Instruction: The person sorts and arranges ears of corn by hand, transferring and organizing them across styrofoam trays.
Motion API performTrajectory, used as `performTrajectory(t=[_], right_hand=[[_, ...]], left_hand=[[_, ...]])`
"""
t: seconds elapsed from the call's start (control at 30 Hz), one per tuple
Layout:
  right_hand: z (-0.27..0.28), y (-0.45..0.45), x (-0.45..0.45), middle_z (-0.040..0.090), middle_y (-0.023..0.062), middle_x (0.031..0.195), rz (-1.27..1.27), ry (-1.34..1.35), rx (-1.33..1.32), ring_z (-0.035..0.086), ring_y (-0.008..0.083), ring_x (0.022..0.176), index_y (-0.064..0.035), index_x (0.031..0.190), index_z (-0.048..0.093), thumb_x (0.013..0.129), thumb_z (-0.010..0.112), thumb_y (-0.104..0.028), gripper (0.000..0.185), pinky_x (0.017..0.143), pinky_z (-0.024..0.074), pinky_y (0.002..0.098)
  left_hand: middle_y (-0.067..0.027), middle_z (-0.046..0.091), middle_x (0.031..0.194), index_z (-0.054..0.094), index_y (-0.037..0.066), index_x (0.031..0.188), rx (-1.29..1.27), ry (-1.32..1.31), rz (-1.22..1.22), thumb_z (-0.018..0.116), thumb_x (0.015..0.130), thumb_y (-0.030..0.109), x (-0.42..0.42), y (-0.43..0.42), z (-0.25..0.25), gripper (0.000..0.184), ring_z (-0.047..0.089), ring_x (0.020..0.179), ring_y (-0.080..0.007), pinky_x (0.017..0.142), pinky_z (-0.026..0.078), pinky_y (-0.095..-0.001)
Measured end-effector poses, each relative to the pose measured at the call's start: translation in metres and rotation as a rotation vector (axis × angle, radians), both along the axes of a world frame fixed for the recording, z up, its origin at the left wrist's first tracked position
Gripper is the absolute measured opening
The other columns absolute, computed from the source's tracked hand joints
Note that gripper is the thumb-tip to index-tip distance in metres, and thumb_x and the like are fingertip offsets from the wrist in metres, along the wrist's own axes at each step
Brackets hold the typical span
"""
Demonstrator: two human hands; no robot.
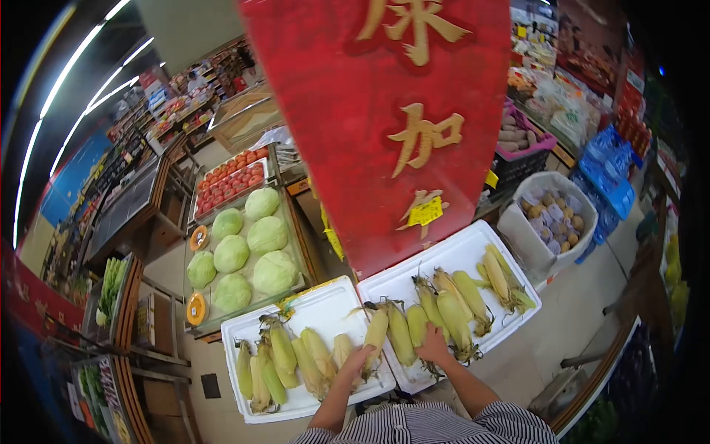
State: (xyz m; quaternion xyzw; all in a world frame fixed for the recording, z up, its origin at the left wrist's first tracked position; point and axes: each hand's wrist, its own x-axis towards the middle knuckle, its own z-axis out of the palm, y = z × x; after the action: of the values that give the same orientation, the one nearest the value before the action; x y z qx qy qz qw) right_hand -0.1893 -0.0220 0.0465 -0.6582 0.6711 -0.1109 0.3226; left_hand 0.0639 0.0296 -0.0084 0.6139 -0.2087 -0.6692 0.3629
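Observation:
Two white foam trays hold ears of corn in pale green husks, the left tray (238, 348) and the right tray (529, 277). My left hand (358, 361) is closed around the lower part of an ear of corn (376, 329), which stands tilted over the rims where the trays meet. My right hand (434, 348) reaches into the right tray and grips the lower end of a short green ear of corn (417, 323); its fingertips are partly hidden. Several more ears (452, 314) lie beside it. In the left tray, several ears (282, 351) lie side by side.
A red pillar (377, 148) with gold characters rises directly behind the trays. Cabbages (231, 253) and red tomatoes (237, 177) fill a stand at left. A white-lined bin (521, 229) of round produce and blue wrapped bottles (606, 166) stand at right.

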Motion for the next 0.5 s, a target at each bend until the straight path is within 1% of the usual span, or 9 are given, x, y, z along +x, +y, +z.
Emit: performTrajectory(t=[0.1,0.2,0.27,0.3,0.33,0.4,0.43,0.47,0.5], right_hand=[[-0.025,-0.006,0.000,0.058,0.0201,0.106,-0.085,-0.185,0.020,0.062,0.0322,0.095,-0.0006,0.121,0.045,0.072,0.068,-0.014,0.057,0.081,0.0504,0.0417],[-0.055,-0.018,-0.024,0.062,0.0155,0.100,-0.253,-0.908,0.532,0.064,0.0245,0.089,0.0007,0.122,0.045,0.076,0.067,-0.013,0.052,0.076,0.0528,0.0370],[-0.046,-0.010,-0.027,0.062,0.0130,0.101,-0.442,-1.008,0.494,0.065,0.0230,0.088,0.0004,0.124,0.046,0.079,0.064,-0.010,0.049,0.073,0.0539,0.0356],[-0.039,-0.002,-0.026,0.063,0.0117,0.101,-0.539,-1.046,0.475,0.065,0.0222,0.088,0.0002,0.124,0.046,0.080,0.063,-0.009,0.048,0.071,0.0544,0.0349],[-0.020,0.008,-0.017,0.062,0.0120,0.102,-0.529,-1.086,0.462,0.065,0.0227,0.089,-0.0003,0.125,0.045,0.081,0.063,-0.009,0.048,0.071,0.0546,0.0357],[0.039,0.030,0.016,0.062,0.0127,0.105,-0.509,-1.164,0.430,0.065,0.0237,0.090,-0.0011,0.127,0.045,0.082,0.061,-0.008,0.048,0.071,0.0549,0.0371],[0.071,0.037,0.039,0.062,0.0130,0.107,-0.492,-1.135,0.418,0.065,0.0245,0.089,-0.0028,0.128,0.044,0.083,0.059,-0.006,0.048,0.072,0.0549,0.0377],[0.074,0.039,0.059,0.062,0.0135,0.107,-0.468,-1.107,0.362,0.065,0.0251,0.089,-0.0019,0.128,0.044,0.083,0.058,-0.006,0.048,0.073,0.0550,0.0376],[0.075,0.040,0.078,0.062,0.0139,0.107,-0.441,-1.081,0.305,0.065,0.0257,0.089,-0.0011,0.128,0.043,0.083,0.058,-0.006,0.047,0.074,0.0551,0.0375]], left_hand=[[-0.0090,0.064,0.094,0.060,-0.003,0.111,-0.053,0.135,0.079,0.060,0.085,0.026,0.032,0.037,0.000,0.039,0.060,0.080,-0.0180,0.071,0.048,-0.0295],[-0.0086,0.064,0.095,0.058,-0.002,0.113,-0.082,0.162,0.107,0.059,0.085,0.025,0.074,0.086,0.012,0.039,0.061,0.082,-0.0177,0.073,0.049,-0.0294],[-0.0082,0.065,0.095,0.058,-0.002,0.114,-0.135,0.116,0.128,0.060,0.085,0.024,0.108,0.118,0.019,0.040,0.061,0.082,-0.0166,0.073,0.049,-0.0292],[-0.0089,0.064,0.098,0.055,-0.002,0.119,-0.153,0.054,0.166,0.060,0.085,0.022,0.122,0.134,0.036,0.042,0.060,0.083,-0.0161,0.073,0.049,-0.0295],[-0.0095,0.064,0.102,0.052,-0.002,0.124,-0.165,-0.006,0.203,0.060,0.085,0.019,0.139,0.144,0.055,0.046,0.060,0.084,-0.0155,0.073,0.049,-0.0298],[-0.0098,0.064,0.102,0.052,-0.001,0.125,-0.117,-0.155,0.162,0.062,0.083,0.017,0.183,0.163,0.065,0.048,0.060,0.087,-0.0152,0.074,0.049,-0.0304],[-0.0102,0.065,0.101,0.053,-0.001,0.124,-0.176,-0.174,0.213,0.062,0.082,0.018,0.200,0.170,0.064,0.048,0.060,0.087,-0.0156,0.074,0.049,-0.0317],[-0.0105,0.065,0.100,0.053,-0.002,0.123,-0.240,-0.196,0.267,0.062,0.081,0.018,0.214,0.173,0.062,0.048,0.060,0.087,-0.0161,0.075,0.049,-0.0329],[-0.0121,0.065,0.099,0.055,-0.003,0.119,-0.235,-0.288,0.265,0.063,0.079,0.019,0.230,0.174,0.070,0.046,0.061,0.087,-0.0183,0.075,0.049,-0.0338]])
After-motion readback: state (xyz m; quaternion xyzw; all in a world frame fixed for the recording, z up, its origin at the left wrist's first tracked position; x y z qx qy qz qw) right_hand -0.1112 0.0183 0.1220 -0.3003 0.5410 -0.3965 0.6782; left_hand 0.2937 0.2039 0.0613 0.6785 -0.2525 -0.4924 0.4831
